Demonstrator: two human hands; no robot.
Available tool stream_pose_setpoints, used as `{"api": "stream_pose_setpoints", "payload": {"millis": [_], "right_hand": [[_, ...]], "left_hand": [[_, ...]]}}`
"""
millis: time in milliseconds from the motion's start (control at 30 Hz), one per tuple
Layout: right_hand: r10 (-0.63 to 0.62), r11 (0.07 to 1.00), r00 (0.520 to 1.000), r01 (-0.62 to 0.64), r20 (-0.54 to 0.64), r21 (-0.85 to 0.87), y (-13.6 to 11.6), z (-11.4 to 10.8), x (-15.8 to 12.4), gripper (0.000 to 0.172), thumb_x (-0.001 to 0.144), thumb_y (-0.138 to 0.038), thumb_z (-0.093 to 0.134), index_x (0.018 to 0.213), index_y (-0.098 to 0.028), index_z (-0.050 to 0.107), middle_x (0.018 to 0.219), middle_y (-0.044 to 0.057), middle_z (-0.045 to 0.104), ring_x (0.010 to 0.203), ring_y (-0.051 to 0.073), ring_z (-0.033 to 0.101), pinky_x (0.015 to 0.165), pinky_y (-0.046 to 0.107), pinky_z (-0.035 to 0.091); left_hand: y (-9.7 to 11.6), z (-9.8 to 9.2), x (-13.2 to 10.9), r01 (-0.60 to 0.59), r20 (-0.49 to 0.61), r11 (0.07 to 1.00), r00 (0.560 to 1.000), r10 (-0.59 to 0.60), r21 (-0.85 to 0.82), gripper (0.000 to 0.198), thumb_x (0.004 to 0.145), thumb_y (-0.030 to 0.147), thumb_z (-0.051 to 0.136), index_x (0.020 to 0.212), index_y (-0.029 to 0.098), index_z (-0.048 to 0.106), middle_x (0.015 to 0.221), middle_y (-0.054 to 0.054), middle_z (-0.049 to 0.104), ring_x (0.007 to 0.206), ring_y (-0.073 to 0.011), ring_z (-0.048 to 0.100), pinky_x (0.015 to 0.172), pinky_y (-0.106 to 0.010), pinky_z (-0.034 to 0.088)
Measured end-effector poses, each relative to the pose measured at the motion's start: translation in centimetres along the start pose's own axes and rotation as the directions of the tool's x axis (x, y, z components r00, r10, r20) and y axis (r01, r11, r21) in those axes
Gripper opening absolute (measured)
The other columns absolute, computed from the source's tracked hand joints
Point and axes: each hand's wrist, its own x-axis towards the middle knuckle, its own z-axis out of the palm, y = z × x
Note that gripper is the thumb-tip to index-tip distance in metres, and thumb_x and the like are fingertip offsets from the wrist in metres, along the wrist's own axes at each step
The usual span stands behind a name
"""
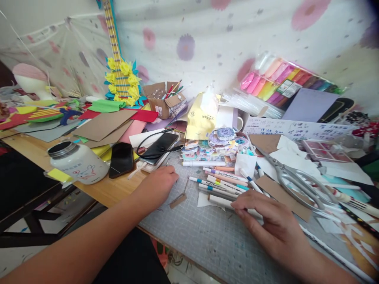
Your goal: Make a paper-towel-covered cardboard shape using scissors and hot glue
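Note:
My left hand [160, 185] rests on the grey cutting mat [189, 228], its fingers curled closed. A thin tip pokes up beside the knuckles, but what the fingers hold is hidden. My right hand [272, 221] has thumb and forefinger closed on a white marker pen [220, 201] lying low over the mat. Just beyond it, several acrylic markers [222, 184] lie side by side, with white barrels and coloured bands. A small strip of brown cardboard [178, 200] lies between my hands. Behind the markers is a pile of cut-out stickers [207, 148].
Large scissors [296, 179] lie on paper scraps at right. At left stand a white wide-mouthed jar [79, 162] and a black phone [121, 159]; another phone [161, 146] lies under a black cable. A yellow bag [201, 116] and cardboard box [161, 103] are farther back.

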Motion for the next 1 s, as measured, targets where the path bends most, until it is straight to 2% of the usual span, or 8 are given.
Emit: {"api": "stream_pose_setpoints", "payload": {"millis": [100, 233, 367, 467, 567, 767, 900, 1000], "right_hand": [[0.004, 1.0, 1.0, -0.004, 0.004, 0.006, -0.2, 0.1, -0.1, 0.018, 0.089, -0.009, 0.049, 0.092, -0.025, 0.056, 0.08, -0.001, 0.061, 0.076, 0.013, 0.06, 0.069, 0.025, 0.047], [-0.008, 1.0, 1.0, 0.008, 0.021, 0.017, -0.4, 0.0, -0.2, 0.019, 0.088, -0.007, 0.049, 0.093, -0.024, 0.056, 0.081, 0.0, 0.061, 0.076, 0.013, 0.061, 0.067, 0.025, 0.047], [-0.017, 1.0, 1.0, 0.018, 0.0, 0.008, -0.3, 0.0, -0.1, 0.019, 0.088, -0.007, 0.049, 0.094, -0.024, 0.056, 0.081, 0.001, 0.062, 0.076, 0.014, 0.061, 0.067, 0.025, 0.048], [-0.019, 1.0, 1.0, 0.019, -0.015, 0.011, -0.2, 0.0, -0.1, 0.019, 0.088, -0.006, 0.05, 0.093, -0.023, 0.057, 0.079, 0.001, 0.061, 0.073, 0.013, 0.06, 0.065, 0.025, 0.048], [-0.05, 0.999, 0.998, 0.05, -0.036, 0.002, -0.2, -0.1, 0.0, 0.021, 0.086, -0.004, 0.05, 0.093, -0.023, 0.057, 0.078, 0.001, 0.062, 0.072, 0.013, 0.059, 0.065, 0.026, 0.048], [-0.051, 0.998, 0.997, 0.049, -0.056, -0.037, -0.1, -0.1, 0.2, 0.019, 0.086, -0.006, 0.051, 0.089, -0.023, 0.059, 0.078, 0.002, 0.064, 0.071, 0.015, 0.06, 0.066, 0.029, 0.048], [-0.049, 0.998, 0.996, 0.046, -0.075, -0.04, -0.3, -0.1, 0.1, 0.015, 0.085, -0.008, 0.052, 0.085, -0.022, 0.06, 0.076, 0.003, 0.065, 0.07, 0.016, 0.061, 0.066, 0.03, 0.049], [0.007, 1.0, 0.99, -0.009, -0.143, -0.009, 0.1, -0.2, 0.2, 0.011, 0.084, -0.012, 0.055, 0.083, -0.02, 0.062, 0.074, 0.002, 0.065, 0.068, 0.016, 0.061, 0.063, 0.028, 0.048]], "left_hand": [[1.2, 0.6, -1.7, -0.011, 0.002, 1.0, 1.0, 0.011, -0.01, 0.026, 0.084, 0.007, 0.04, 0.075, 0.016, 0.063, 0.081, -0.007, 0.059, 0.076, -0.0209, 0.056, 0.07, -0.034, 0.046], [2.7, 1.1, -3.3, -0.056, -0.062, 0.987, 0.997, 0.048, -0.148, 0.027, 0.088, 0.009, 0.039, 0.092, 0.019, 0.065, 0.089, -0.005, 0.062, 0.082, -0.0188, 0.057, 0.073, -0.031, 0.048], [2.8, 1.5, -2.6, -0.072, -0.163, 0.985, 0.986, 0.046, -0.157, 0.028, 0.088, 0.012, 0.044, 0.111, 0.014, 0.06, 0.115, -0.012, 0.059, 0.101, -0.0239, 0.053, 0.091, -0.04, 0.045], [2.5, 1.8, -1.9, -0.109, -0.132, 0.984, 0.987, 0.091, -0.14, 0.027, 0.087, 0.013, 0.047, 0.11, 0.014, 0.061, 0.115, -0.011, 0.06, 0.103, -0.0263, 0.051, 0.093, -0.044, 0.044], [2.2, 2.0, -2.4, -0.128, -0.114, 0.979, 0.987, 0.111, -0.157, 0.027, 0.088, 0.01, 0.044, 0.105, 0.017, 0.064, 0.111, -0.008, 0.062, 0.101, -0.0236, 0.052, 0.09, -0.04, 0.046], [3.2, 2.7, -6.5, -0.163, -0.163, 0.956, 0.979, 0.126, -0.243, 0.033, 0.089, 0.009, 0.037, 0.107, 0.019, 0.062, 0.108, -0.007, 0.061, 0.098, -0.0193, 0.055, 0.09, -0.039, 0.047], [5.6, 3.4, -9.0, -0.103, -0.183, 0.963, 0.981, 0.057, -0.25, 0.032, 0.087, 0.008, 0.042, 0.113, 0.019, 0.057, 0.108, -0.008, 0.06, 0.097, -0.02, 0.054, 0.083, -0.035, 0.05], [7.8, 4.1, -10.2, -0.182, -0.259, 0.948, 0.959, 0.113, -0.261, 0.031, 0.086, 0.006, 0.042, 0.11, 0.019, 0.058, 0.097, -0.007, 0.062, 0.086, -0.019, 0.055, 0.076, -0.033, 0.05]]}}
